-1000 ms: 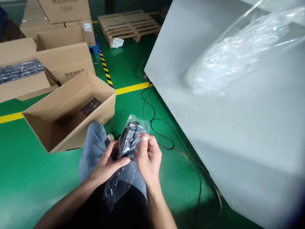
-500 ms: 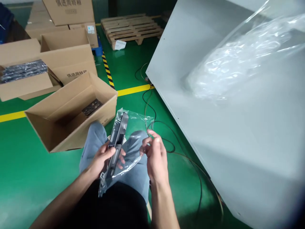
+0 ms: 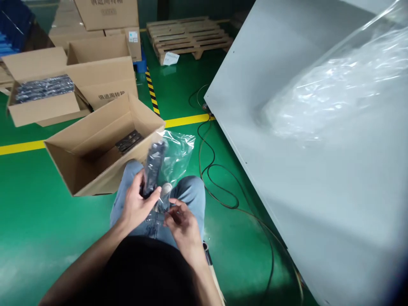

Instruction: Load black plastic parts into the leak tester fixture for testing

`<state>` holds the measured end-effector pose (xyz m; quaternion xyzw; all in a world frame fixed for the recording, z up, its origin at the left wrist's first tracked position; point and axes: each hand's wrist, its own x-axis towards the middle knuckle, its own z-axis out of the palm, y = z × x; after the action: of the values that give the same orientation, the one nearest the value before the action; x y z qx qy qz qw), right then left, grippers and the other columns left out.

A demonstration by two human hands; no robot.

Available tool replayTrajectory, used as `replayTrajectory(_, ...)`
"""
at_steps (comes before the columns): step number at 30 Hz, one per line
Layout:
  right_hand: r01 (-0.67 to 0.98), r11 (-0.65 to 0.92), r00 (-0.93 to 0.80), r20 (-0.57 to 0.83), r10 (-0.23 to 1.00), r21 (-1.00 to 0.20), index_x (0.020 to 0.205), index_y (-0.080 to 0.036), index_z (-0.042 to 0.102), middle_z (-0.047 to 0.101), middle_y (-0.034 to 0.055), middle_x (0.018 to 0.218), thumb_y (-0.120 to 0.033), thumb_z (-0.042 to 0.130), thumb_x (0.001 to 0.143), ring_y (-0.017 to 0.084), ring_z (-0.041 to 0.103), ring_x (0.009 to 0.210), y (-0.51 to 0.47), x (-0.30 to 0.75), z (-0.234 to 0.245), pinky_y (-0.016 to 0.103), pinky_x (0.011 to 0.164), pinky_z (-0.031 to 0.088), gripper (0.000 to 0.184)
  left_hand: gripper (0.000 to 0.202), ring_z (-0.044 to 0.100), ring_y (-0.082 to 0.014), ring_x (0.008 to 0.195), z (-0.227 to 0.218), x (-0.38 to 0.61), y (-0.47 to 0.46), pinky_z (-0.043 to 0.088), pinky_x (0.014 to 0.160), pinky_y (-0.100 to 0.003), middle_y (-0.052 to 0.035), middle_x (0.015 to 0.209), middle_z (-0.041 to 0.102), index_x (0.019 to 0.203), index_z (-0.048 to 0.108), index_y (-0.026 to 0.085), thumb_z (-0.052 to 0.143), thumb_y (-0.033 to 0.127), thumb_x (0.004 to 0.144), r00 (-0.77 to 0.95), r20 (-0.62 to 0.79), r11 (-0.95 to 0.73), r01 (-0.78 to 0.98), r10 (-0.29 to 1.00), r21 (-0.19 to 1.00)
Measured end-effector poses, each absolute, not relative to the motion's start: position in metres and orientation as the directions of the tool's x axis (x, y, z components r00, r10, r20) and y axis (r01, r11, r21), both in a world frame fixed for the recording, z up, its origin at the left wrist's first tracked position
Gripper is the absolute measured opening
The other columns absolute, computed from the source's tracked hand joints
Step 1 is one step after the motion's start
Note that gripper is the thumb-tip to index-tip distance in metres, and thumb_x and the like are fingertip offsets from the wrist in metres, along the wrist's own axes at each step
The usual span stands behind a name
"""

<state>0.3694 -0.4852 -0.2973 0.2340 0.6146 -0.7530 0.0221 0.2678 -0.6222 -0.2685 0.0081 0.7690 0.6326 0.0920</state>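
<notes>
Head view, seated position over a green floor (image 3: 38, 221).

A long dark part (image 3: 152, 170) inside a clear plastic bag (image 3: 174, 153) is held above the knees, tilted with its upper end leaning toward the open cardboard box (image 3: 95, 170). The part is somewhat blurred; its detail cannot be read.

Left hand (image 3: 137, 204): fingers clenched around the lower end of the bagged part, thumb laid across its front.

Right hand (image 3: 183, 223): fingers pinched on the lower edge of the bag, just beside the left hand and below it. The two hands are nearly touching.

The open cardboard box lies on the floor just beyond the left knee, tipped so that its inside is seen. A dark flat piece (image 3: 129, 141) rests on its bottom near the far wall.

A second box (image 3: 44, 102) with wrapped dark parts is noted at the far left, well apart from the hands. A black cable (image 3: 219, 187) is looped on the floor to the right of the knees, beside a large grey panel (image 3: 318, 191) that carries crumpled clear film (image 3: 334, 89). A wooden pallet (image 3: 188, 36) is seen at the far end of the floor, beyond a yellow line (image 3: 185, 121).
</notes>
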Motion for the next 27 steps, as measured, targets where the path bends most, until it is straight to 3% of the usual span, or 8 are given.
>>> replayTrajectory(2,0.330,-0.284,-0.901,-0.390,0.189,-0.900,0.119,-0.021,0.066,0.066,0.0011,0.088,-0.054,0.088,0.082,0.018,0.065,0.071,-0.468,0.370,-0.291,0.033,0.075,0.057,0.054,0.040,0.075,-0.0241,0.095,-0.268,0.260,-0.628,0.063,0.082,-0.037,-0.0090,0.114,0.078,0.114,0.070,0.020,0.078,0.044,0.083,-0.948,-0.289,0.050,-0.285,0.136,0.957)
replayTrajectory(5,0.321,-0.261,-0.913,-0.370,0.171,-0.911,0.114,-0.020,0.072,0.068,0.0024,0.092,-0.056,0.092,0.081,0.018,0.065,0.074,-0.451,0.368,-0.284,0.034,0.078,0.058,0.053,0.042,0.077,-0.0271,0.085,-0.267,0.248,-0.637,0.063,0.066,-0.036,-0.0144,0.112,0.080,0.106,0.073,0.015,0.073,0.048,0.080,-0.810,-0.534,-0.210,-0.581,0.241,0.786)
replayTrajectory(8,0.312,-0.217,-0.933,-0.341,0.113,-0.925,0.115,-0.021,0.075,0.066,0.0024,0.092,-0.055,0.089,0.086,0.018,0.064,0.075,-0.443,0.366,-0.281,0.033,0.077,0.057,0.046,0.052,0.079,-0.0291,0.089,-0.268,0.239,-0.645,0.066,0.074,-0.040,-0.0145,0.118,0.081,0.118,0.074,0.015,0.072,0.044,0.075,-0.713,-0.587,-0.346,-0.700,0.382,0.625)
replayTrajectory(11,0.304,-0.190,-0.945,-0.321,0.065,-0.934,0.119,-0.023,0.076,0.065,0.0025,0.094,-0.054,0.086,0.089,0.018,0.063,0.075,-0.436,0.366,-0.280,0.034,0.077,0.057,0.044,0.058,0.078,-0.0314,0.101,-0.268,0.234,-0.654,0.065,0.087,-0.042,-0.0153,0.121,0.080,0.129,0.073,0.014,0.072,0.042,0.078,-0.685,-0.575,-0.397,-0.728,0.447,0.559)
replayTrajectory(16,0.330,-0.147,-0.943,-0.332,-0.015,-0.932,0.124,-0.023,0.076,0.066,0.0030,0.092,-0.054,0.086,0.089,0.018,0.062,0.073,-0.418,0.367,-0.278,0.033,0.073,0.058,0.048,0.044,0.078,-0.0246,0.085,-0.271,0.232,-0.673,0.063,0.078,-0.033,-0.0113,0.100,0.083,0.118,0.078,0.014,0.083,0.033,0.079,-0.625,-0.599,-0.314,-0.776,0.501,0.547)
replayTrajectory(21,0.351,-0.122,-0.935,-0.353,0.002,-0.929,0.118,-0.023,0.079,0.067,0.0027,0.086,-0.056,0.089,0.085,0.019,0.062,0.073,-0.408,0.362,-0.284,0.033,0.072,0.059,0.048,0.034,0.080,-0.0300,0.079,-0.279,0.236,-0.675,0.064,0.068,-0.035,-0.0167,0.098,0.084,0.106,0.078,0.011,0.084,0.033,0.082,-0.644,-0.607,-0.330,-0.763,0.465,0.556)
replayTrajectory(24,0.339,-0.070,-0.931,-0.345,0.116,-0.938,0.115,-0.023,0.080,0.071,0.0061,0.098,-0.060,0.088,0.084,0.020,0.066,0.080,-0.407,0.353,-0.298,0.034,0.079,0.061,0.049,0.031,0.080,-0.0291,0.079,-0.282,0.219,-0.679,0.064,0.069,-0.035,-0.0171,0.100,0.083,0.105,0.077,0.010,0.083,0.031,0.084,-0.710,-0.583,-0.361,-0.703,0.394,0.612)
replayTrajectory(27,0.363,0.021,-0.893,-0.341,0.294,-0.932,0.112,-0.020,0.080,0.073,0.0138,0.124,-0.069,0.085,0.082,0.028,0.071,0.104,-0.402,0.345,-0.321,0.041,0.098,0.061,0.058,0.030,0.080,-0.0264,0.088,-0.285,0.172,-0.704,0.064,0.077,-0.035,-0.0143,0.108,0.083,0.113,0.075,0.012,0.079,0.025,0.087,-0.845,-0.485,-0.424,-0.532,0.223,0.733)
